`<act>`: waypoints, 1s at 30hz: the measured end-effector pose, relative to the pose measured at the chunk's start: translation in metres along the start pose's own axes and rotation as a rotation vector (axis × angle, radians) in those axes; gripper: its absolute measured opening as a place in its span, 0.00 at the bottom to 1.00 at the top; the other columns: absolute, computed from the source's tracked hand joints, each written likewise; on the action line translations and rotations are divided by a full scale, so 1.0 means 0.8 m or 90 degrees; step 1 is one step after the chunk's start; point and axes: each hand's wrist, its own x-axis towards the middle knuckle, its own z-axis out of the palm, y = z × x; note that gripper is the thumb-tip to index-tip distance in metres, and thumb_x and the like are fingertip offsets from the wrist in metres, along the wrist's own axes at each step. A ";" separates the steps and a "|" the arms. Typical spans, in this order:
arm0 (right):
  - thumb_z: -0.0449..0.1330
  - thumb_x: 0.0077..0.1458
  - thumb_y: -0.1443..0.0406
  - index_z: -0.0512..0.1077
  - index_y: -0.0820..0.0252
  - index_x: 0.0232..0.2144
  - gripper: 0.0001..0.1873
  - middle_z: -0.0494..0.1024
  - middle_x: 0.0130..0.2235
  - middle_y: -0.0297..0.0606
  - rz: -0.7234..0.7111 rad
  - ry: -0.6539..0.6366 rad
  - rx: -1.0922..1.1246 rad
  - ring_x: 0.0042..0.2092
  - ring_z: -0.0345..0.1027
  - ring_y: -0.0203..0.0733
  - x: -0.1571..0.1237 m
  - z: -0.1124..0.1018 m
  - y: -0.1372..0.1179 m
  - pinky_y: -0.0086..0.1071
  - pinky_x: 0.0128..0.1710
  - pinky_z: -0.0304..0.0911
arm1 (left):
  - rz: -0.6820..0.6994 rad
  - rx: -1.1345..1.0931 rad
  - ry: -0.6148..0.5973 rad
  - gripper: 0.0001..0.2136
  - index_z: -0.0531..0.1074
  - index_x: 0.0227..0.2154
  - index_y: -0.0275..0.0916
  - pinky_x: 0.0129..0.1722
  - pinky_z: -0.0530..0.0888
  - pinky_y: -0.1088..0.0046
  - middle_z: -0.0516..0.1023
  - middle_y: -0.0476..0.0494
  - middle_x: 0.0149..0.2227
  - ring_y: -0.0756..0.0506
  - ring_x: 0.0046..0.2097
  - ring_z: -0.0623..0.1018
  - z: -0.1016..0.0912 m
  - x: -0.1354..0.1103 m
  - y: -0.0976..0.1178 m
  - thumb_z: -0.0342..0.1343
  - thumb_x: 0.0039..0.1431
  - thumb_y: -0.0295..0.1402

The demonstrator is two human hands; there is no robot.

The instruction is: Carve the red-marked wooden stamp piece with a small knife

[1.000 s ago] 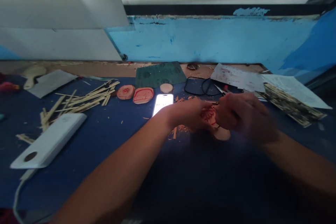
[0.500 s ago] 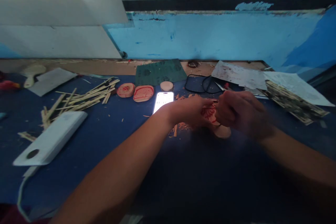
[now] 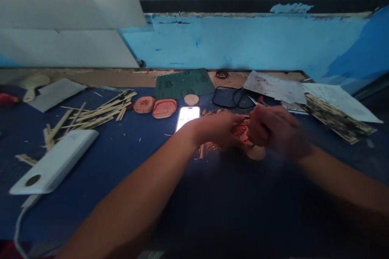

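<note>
My left hand (image 3: pixel 217 129) is closed round a small wooden piece with a red drawing (image 3: pixel 241 132), holding it just above the blue table cover (image 3: pixel 127 158). My right hand (image 3: pixel 273 129) is closed against the piece's right side, gripping a thin tool whose tip (image 3: pixel 243 115) pokes out to the left above the piece; the hand is blurred. A plain wooden disc (image 3: pixel 257 152) lies on the cover right under my hands. Wood shavings (image 3: pixel 209 145) lie beside my left wrist.
A lit phone (image 3: pixel 188 116) lies behind my left hand. Two red-marked wooden pieces (image 3: pixel 154 107), a small disc (image 3: pixel 191 99), green sandpaper (image 3: pixel 184 83) and a black cable (image 3: pixel 234 98) sit farther back. Wooden sticks (image 3: pixel 94 113) and a white power bank (image 3: pixel 56 162) lie left; papers (image 3: pixel 334 105) right.
Both hands stay together on the wooden piece, with only small shifts of the right hand. The view has drifted slightly.
</note>
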 end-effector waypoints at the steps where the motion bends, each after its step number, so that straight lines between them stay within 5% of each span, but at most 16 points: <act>1: 0.58 0.70 0.51 0.66 0.58 0.15 0.32 0.59 0.17 0.30 -0.011 0.003 0.006 0.18 0.54 0.32 0.001 0.000 -0.001 0.32 0.19 0.50 | -0.004 0.003 -0.002 0.32 0.71 0.62 0.45 0.41 0.71 0.71 0.83 0.43 0.49 0.43 0.44 0.80 0.000 0.000 0.001 0.67 0.56 0.49; 20: 0.62 0.66 0.51 0.65 0.58 0.16 0.30 0.57 0.17 0.28 -0.034 0.021 0.073 0.17 0.49 0.32 0.004 -0.003 -0.006 0.32 0.17 0.45 | -0.016 0.040 -0.001 0.36 0.69 0.65 0.47 0.41 0.70 0.70 0.82 0.43 0.50 0.41 0.46 0.80 -0.002 -0.001 0.001 0.67 0.55 0.52; 23: 0.58 0.69 0.52 0.66 0.57 0.16 0.30 0.57 0.17 0.29 0.033 -0.015 0.043 0.19 0.53 0.34 0.004 -0.011 0.005 0.33 0.20 0.47 | -0.011 0.030 0.001 0.33 0.71 0.63 0.45 0.39 0.70 0.71 0.82 0.42 0.50 0.42 0.44 0.80 -0.001 0.000 0.000 0.66 0.56 0.51; 30: 0.64 0.64 0.50 0.69 0.56 0.31 0.18 0.58 0.24 0.27 0.079 0.014 0.111 0.23 0.49 0.33 0.006 -0.007 -0.003 0.32 0.23 0.44 | 0.003 -0.001 0.006 0.29 0.73 0.59 0.45 0.39 0.71 0.71 0.82 0.46 0.46 0.44 0.42 0.80 0.000 0.001 -0.003 0.67 0.55 0.46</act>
